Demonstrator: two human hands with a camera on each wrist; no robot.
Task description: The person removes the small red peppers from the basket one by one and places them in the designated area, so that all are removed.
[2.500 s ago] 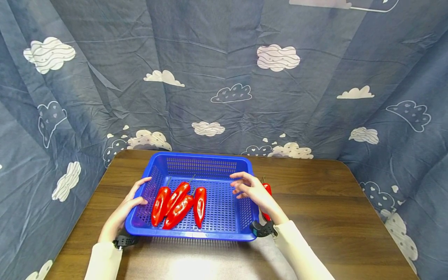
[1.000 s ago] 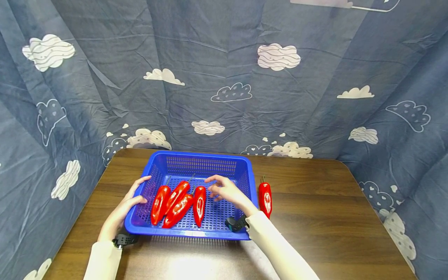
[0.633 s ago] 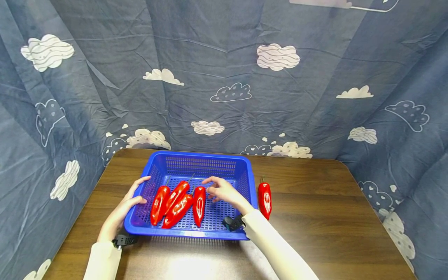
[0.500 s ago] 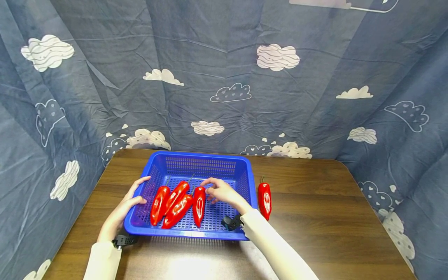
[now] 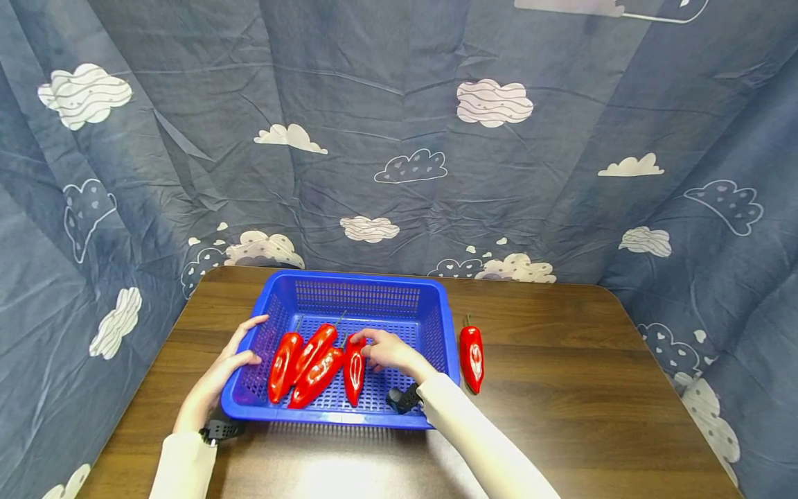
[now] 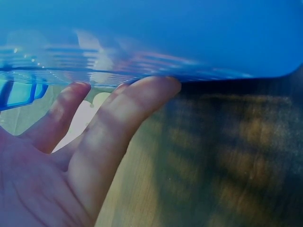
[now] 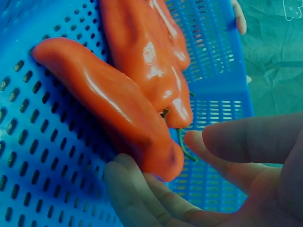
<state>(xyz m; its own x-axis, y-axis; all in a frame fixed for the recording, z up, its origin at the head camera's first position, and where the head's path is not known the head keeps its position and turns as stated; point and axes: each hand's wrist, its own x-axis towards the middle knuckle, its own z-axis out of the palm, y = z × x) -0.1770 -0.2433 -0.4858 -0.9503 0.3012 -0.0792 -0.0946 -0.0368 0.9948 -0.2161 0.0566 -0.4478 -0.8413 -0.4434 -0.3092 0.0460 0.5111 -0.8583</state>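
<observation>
In the head view, several long red peppers lie in a blue perforated plastic basket (image 5: 339,417), bunched in its left half. My left hand (image 5: 218,371) holds the basket's left rim, thumb and forefinger lapping over it; the left wrist view has its fingers (image 6: 142,101) against the basket's outer side. My right hand (image 5: 389,352) reaches inside, at the stem end of the rightmost pepper (image 5: 354,378). Seen from the right wrist, loosely bent fingers and thumb stand around that pepper's rounded end (image 7: 118,106), with space left between. Three more peppers (image 5: 316,378) lie left of it.
One more red pepper (image 5: 472,360) lies on the brown wooden table (image 5: 561,374), just right of the basket. A dark blue curtain (image 5: 399,138) with cloud prints hangs behind the table and along both sides.
My right hand has come from over the basket's right wall leftward and down to the rightmost pepper inside, uncovering the pepper on the table. The left hand and basket have stayed put.
</observation>
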